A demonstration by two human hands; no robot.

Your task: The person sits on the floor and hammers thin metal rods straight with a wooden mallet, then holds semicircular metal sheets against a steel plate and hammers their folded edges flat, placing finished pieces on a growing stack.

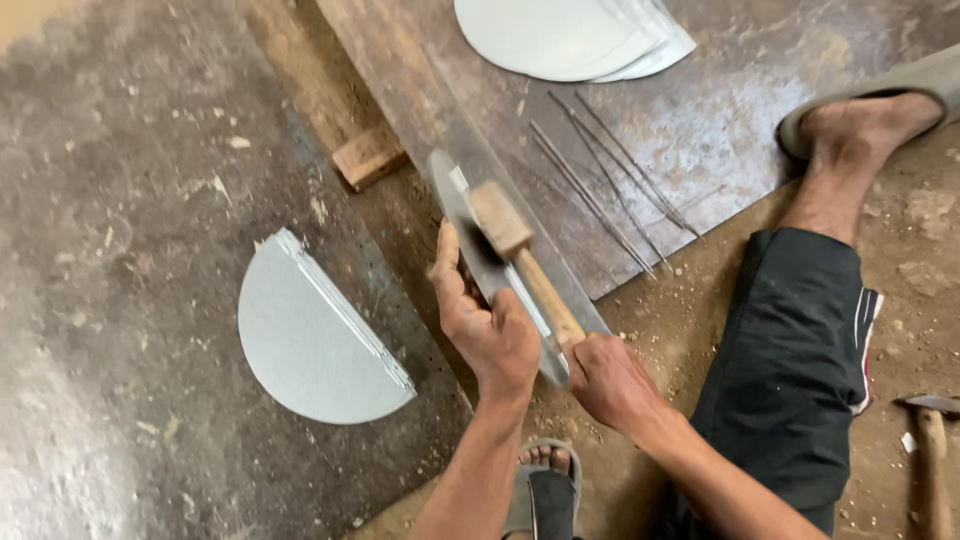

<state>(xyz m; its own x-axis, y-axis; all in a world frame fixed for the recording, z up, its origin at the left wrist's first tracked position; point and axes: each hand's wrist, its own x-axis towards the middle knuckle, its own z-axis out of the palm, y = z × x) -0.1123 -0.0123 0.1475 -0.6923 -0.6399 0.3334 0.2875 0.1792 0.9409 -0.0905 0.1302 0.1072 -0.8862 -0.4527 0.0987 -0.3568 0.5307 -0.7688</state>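
Note:
My left hand (pixel 482 322) grips a thin semicircular sheet-metal piece (pixel 462 215), held on edge against a long metal bar (pixel 420 110). My right hand (pixel 606 375) is closed around the wooden handle of a mallet (pixel 520 255). The mallet's wooden head rests on the sheet piece, just above my left thumb.
A folded half-round metal sheet (pixel 315 335) lies on the floor to the left. Several flat metal half-discs (pixel 570 35) are stacked at the top. Thin wire rods (pixel 605 180) lie on a metal floor plate (pixel 720 110). A hammer (pixel 932 440) lies at the right edge, a wood block (pixel 368 156) beside the bar.

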